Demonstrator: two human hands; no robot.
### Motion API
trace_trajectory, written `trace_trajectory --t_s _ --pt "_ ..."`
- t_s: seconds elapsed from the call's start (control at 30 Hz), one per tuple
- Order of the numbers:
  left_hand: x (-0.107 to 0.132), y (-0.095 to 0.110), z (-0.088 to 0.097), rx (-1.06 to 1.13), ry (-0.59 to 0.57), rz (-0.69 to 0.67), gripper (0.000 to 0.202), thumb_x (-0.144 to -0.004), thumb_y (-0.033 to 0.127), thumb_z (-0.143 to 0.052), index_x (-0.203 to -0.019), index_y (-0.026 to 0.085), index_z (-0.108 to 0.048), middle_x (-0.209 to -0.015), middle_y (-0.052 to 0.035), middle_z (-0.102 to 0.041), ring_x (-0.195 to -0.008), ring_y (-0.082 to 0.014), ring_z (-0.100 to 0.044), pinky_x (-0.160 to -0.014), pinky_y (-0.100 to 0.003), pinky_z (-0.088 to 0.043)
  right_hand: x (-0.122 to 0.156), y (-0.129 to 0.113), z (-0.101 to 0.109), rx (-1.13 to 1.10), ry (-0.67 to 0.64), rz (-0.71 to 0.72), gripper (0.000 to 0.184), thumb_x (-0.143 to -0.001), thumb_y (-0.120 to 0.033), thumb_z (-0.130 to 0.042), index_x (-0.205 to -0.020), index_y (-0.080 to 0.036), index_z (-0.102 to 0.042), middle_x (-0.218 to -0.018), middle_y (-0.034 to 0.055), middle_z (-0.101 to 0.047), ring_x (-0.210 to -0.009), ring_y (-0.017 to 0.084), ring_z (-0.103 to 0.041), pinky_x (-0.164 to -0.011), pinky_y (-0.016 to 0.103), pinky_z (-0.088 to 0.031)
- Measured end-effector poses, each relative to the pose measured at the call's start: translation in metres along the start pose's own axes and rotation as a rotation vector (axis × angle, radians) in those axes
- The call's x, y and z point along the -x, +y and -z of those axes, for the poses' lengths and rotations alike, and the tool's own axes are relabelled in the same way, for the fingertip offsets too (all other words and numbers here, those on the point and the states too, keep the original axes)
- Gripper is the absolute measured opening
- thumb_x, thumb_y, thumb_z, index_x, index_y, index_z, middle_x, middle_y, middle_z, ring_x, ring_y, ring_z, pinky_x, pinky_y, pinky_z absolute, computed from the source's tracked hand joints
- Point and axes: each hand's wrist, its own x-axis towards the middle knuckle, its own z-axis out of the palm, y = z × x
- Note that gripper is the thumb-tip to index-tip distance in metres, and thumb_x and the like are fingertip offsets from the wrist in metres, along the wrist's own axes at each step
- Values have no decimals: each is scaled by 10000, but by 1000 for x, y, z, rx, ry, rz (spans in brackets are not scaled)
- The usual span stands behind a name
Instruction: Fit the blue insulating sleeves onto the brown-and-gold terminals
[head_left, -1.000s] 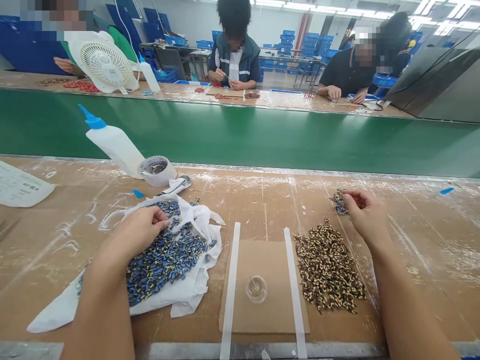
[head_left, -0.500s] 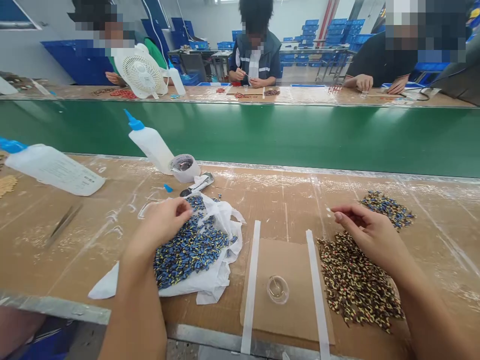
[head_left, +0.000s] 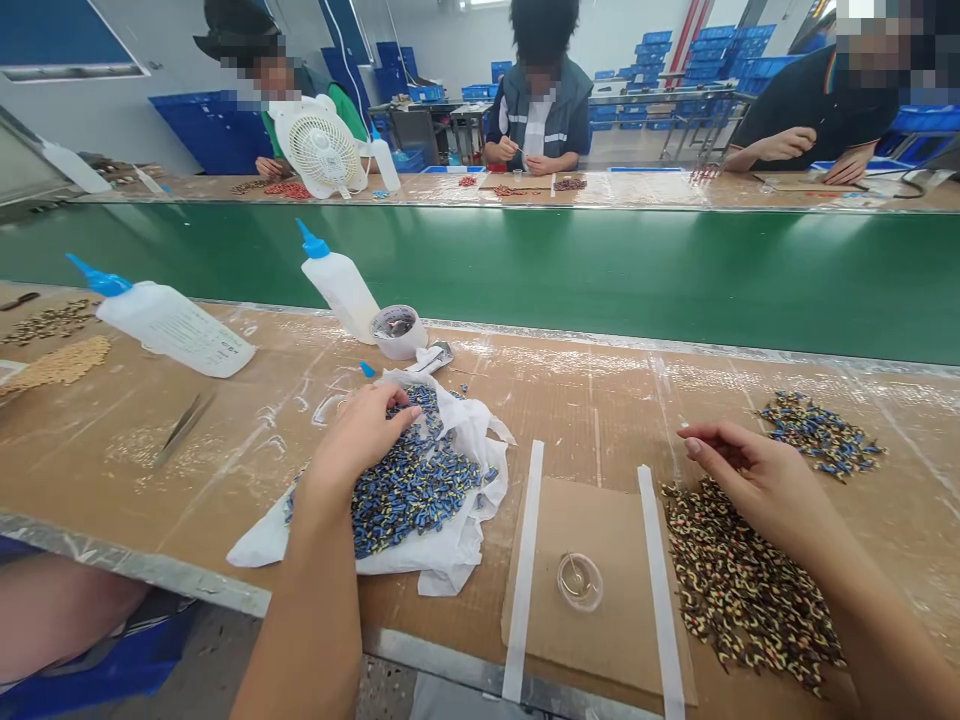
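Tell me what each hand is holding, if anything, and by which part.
Left hand rests on the blue pieces, fingers among them; any grip cannot be told. Right hand is over the brown pieces, fingers curled, nothing visible in them.

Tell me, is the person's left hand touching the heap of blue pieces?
Touching. The head view shows the left hand lying on the blue pieces, fingertips pressed into the heap on the white bag.

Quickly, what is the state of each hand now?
Left hand: fingers bent on the blue pieces; grip cannot be told.
Right hand: half closed above the brown pieces; contents cannot be told.
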Motion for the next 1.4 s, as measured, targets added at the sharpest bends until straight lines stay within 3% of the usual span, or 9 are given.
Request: trace_trajectory --t_s 0.23,0.4,0.6,0.7,0.8,0.97,1.07,1.27,1.4 --pt "-1 14 -18 12 83 -82 281 -833 316 -601 -1098 221 -611 -1088 -83 -556 -1112 -282 -492 -998 -404 -362 2 0 0 59 -29 9 332 -871 -514 -506 -957 -238 -671 -804 22 -711 -638 191 -623 -576 280 -456" --pt "4 35 -30 20 112 -224 257 -846 327 -600 -1082 228 -621 -1115 -69 -550 -1105 -283 -465 -985 -413 -368 2 1 -4 24 -62 7 341 -872 -508 -500 -969 -225 -664 -843 26 -720 -722 204 -653 -617 275 -473" --pt "8 46 -36 -11 104 -229 239 -862 309 -589 -1085 240 -636 -1159 -70 -582 -1084 -287 -498 -908 -405 -404 2 4 -9 14 -89 37 354 -885 -503 -489 -982 -211 -663 -785 33 -707 -643 195 -643 -578 273 -466" --pt "-5 40 -22 -8 148 -206 203 -905 288 -517 -1047 228 -648 -1132 -64 -606 -1066 -262 -526 -933 -385 -400 2 3 -11 3 -101 57 353 -893 -488 -478 -983 -200 -661 -791 44 -707 -631 197 -639 -569 279 -461" --pt "-33 31 -5 -22 232 -129 291 -937 234 -421 -1182 187 -570 -1200 -113 -560 -1111 -271 -521 -975 -400 -381 1 0 -12 -16 -109 60 346 -896 -472 -465 -970 -195 -658 -764 45 -700 -628 200 -625 -567 286 -454" --pt "-75 29 -3 -60 114 -118 446 -708 142 -694 -1145 169 -603 -1044 -133 -606 -982 -315 -590 -879 -415 -446 1 -3 -13 -50 -112 62 329 -890 -457 -462 -940 -192 -650 -776 45 -702 -663 206 -629 -599 294 -460" --pt "-82 34 0 -48 91 -147 374 -707 80 -651 -1072 160 -635 -998 -127 -609 -969 -300 -594 -882 -402 -443 0 -1 -14 -69 -123 66 320 -891 -448 -463 -939 -191 -649 -778 43 -703 -674 208 -633 -603 294 -459" --pt "-44 46 29 84 131 -237 399 -854 202 -513 -1252 182 -517 -999 -83 -595 -877 -210 -589 -821 -337 -471 0 0 -15 -90 -152 64 306 -904 -441 -453 -942 -203 -641 -775 33 -694 -678 203 -617 -606 294 -442" --pt "-4 60 7 189 -44 -328 369 -846 283 -564 -1212 235 -549 -899 -5 -623 -642 -124 -592 -607 -234 -484 0 -4 -13 -71 -146 74 295 -910 -437 -450 -937 -210 -636 -744 22 -677 -630 190 -581 -582 289 -417"
